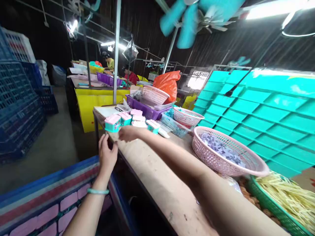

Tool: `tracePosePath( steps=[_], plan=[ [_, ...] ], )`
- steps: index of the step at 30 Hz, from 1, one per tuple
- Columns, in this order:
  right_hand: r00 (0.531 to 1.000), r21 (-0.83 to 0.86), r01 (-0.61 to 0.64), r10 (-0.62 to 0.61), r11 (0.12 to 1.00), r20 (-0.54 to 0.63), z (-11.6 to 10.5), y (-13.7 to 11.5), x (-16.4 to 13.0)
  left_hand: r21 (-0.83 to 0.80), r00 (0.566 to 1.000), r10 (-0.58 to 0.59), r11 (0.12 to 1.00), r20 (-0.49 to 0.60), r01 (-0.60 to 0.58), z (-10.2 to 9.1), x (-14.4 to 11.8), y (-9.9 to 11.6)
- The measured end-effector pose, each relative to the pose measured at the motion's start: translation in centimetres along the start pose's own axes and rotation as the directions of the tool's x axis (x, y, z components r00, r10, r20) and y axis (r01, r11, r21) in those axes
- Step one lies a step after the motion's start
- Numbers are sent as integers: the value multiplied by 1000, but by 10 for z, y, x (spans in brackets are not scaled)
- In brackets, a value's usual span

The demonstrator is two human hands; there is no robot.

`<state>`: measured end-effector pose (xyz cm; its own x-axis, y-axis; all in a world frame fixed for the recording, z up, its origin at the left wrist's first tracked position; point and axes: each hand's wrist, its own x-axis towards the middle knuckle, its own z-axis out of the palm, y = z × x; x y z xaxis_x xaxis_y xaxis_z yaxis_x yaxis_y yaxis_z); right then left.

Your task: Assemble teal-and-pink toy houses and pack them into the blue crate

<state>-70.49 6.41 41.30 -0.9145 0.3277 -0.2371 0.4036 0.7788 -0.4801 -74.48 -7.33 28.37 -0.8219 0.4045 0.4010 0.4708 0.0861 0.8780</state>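
My left hand [108,154], with a pale green bangle on its wrist, is raised at the table's near edge. Its fingers are apart and hold nothing. Just beyond it, my right hand [128,134] reaches across the table [147,164] beside a small teal box with a pink lid [112,124]. The right fingers are bent and blurred, so I cannot tell whether they hold anything. Several similar boxes stand behind, among them another pink-lidded box [153,126]. Below my left arm, a container lined with striped cloth [19,203] holds rows of pink-lidded boxes [48,214].
A pink basket [231,167] of small purple pieces stands at right, near a green basket [273,205] of yellowish strips. Stacked teal crates [256,114] rise behind. A purple crate [145,108] sits at the table's far end. Blue crates [17,108] line the left; two people sit farther back.
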Motion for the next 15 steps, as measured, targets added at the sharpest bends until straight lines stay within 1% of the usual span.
tracePosePath(
  steps=[1, 2, 3, 4, 5, 7, 8, 10, 12, 15],
  plan=[
    [994, -87, -96, 91, 992, -60, -33, 25, -21, 37, 995, 70, 997, 71, -73, 16, 14, 22],
    [975, -156, -193, 172, 969, -138, -61, 51, -39, 73, 981, 124, 988, 147, -136, 33, 27, 40],
    [945, -207, -287, 241, 935, -221, -83, 75, -55, 109, 962, 161, 976, 221, -188, 50, 40, 56],
    [909, -242, -369, 295, 897, -294, -98, 99, -66, 147, 939, 178, 962, 294, -228, 66, 52, 69],
    [874, -263, -438, 338, 860, -350, -107, 119, -73, 189, 916, 176, 948, 361, -256, 81, 63, 78],
    [822, -283, -530, 400, 800, -406, -110, 151, -73, 278, 871, 129, 917, 475, -287, 106, 77, 88],
    [807, -287, -556, 424, 780, -411, -106, 162, -68, 321, 849, 95, 899, 519, -297, 115, 81, 90],
    [791, -284, -587, 461, 758, -403, -96, 178, -54, 391, 815, 39, 864, 578, -319, 128, 83, 92],
    [780, -273, -603, 482, 750, -400, -87, 186, -43, 439, 801, 13, 831, 599, -342, 134, 82, 93],
    [754, -242, -629, 504, 739, -421, -79, 187, -39, 494, 810, -20, 801, 586, -338, 139, 84, 97]
  ],
)
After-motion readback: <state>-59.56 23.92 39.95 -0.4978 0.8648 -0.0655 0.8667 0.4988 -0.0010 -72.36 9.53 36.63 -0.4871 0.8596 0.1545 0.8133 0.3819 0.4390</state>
